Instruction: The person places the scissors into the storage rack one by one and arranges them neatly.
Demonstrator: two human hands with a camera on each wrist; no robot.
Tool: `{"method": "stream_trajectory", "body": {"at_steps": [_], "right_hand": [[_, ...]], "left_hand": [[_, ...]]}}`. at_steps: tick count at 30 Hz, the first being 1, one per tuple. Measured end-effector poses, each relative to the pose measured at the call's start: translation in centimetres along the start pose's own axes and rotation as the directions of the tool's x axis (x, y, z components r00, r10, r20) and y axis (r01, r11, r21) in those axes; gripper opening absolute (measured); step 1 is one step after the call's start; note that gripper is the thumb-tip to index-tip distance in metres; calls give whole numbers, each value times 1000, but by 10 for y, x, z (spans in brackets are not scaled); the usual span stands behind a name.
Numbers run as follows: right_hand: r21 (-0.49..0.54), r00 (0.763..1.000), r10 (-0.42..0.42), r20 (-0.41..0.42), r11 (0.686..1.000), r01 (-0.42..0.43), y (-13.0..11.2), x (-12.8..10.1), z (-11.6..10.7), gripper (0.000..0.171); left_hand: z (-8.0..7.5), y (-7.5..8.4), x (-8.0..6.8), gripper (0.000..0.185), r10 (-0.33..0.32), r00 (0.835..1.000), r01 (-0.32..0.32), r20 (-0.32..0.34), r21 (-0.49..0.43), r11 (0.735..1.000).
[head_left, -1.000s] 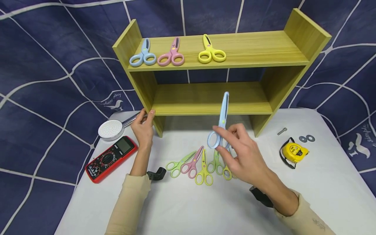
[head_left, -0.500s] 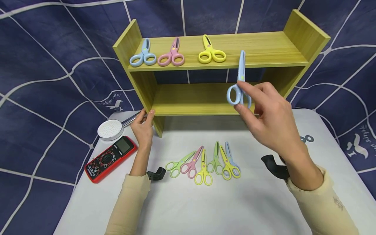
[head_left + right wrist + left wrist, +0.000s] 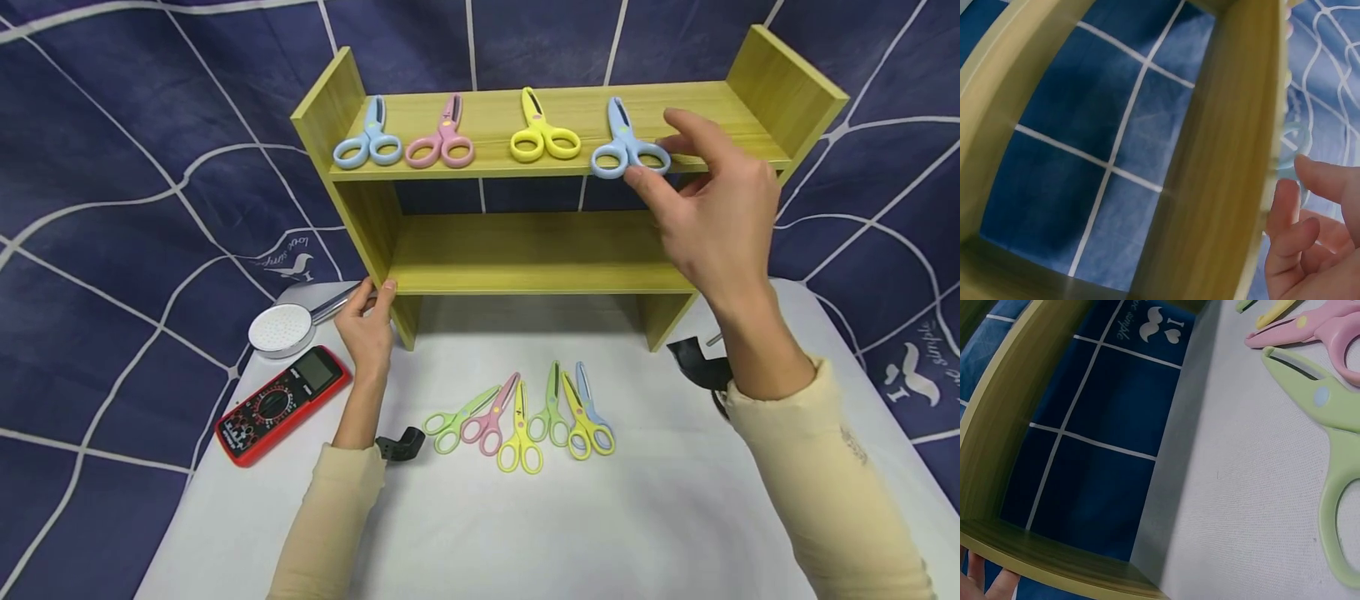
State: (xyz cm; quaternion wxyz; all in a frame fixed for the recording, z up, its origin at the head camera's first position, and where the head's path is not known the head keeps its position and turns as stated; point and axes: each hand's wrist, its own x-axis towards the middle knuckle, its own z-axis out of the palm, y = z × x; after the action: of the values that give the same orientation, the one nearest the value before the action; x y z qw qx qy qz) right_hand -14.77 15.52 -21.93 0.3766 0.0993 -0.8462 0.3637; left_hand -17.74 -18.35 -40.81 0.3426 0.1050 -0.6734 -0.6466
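R hand (image 3: pixel 712 217) up at the top shelf (image 3: pixel 675 117) of the wooden rack (image 3: pixel 525 250), thumb and forefinger pinching the handle loops of the blue scissors (image 3: pixel 624 146). Scissors lie flat on the shelf near its front edge, blades pointing to 12 o'clock, just beside the yellow scissors (image 3: pixel 542 133) at their 9 o'clock. Further along at 9: pink scissors (image 3: pixel 442 137), then a second blue pair (image 3: pixel 369 137). Wrist view confirms fingers at the blue loop by the shelf edge.

L hand (image 3: pixel 367 329) grips the rack's lower front-left corner, fingers curled round the board edge.

On the white table (image 3: pixel 480 533), at 6 o'clock from the rack: fan of six scissors (image 3: pixel 521 417), green, pink, yellow, green, yellow, blue. At the L hand's 8 o'clock: red multimeter (image 3: pixel 283 404); at its 9 o'clock: shower head (image 3: pixel 283 329).
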Motion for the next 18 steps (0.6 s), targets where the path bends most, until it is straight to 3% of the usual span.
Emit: {"method": "stream_trajectory", "body": {"at_steps": [5,18], "right_hand": [[-40,997,63,55,997,-61,2,14,5,47],[-37,986,81,142,996,-77,-7,22,14,45]], "left_hand": [[2,1,-1,27,1,1000,-1,-7,12,1000],[1,-1,-1,28,22,1000,-22,-15,7,1000]]}}
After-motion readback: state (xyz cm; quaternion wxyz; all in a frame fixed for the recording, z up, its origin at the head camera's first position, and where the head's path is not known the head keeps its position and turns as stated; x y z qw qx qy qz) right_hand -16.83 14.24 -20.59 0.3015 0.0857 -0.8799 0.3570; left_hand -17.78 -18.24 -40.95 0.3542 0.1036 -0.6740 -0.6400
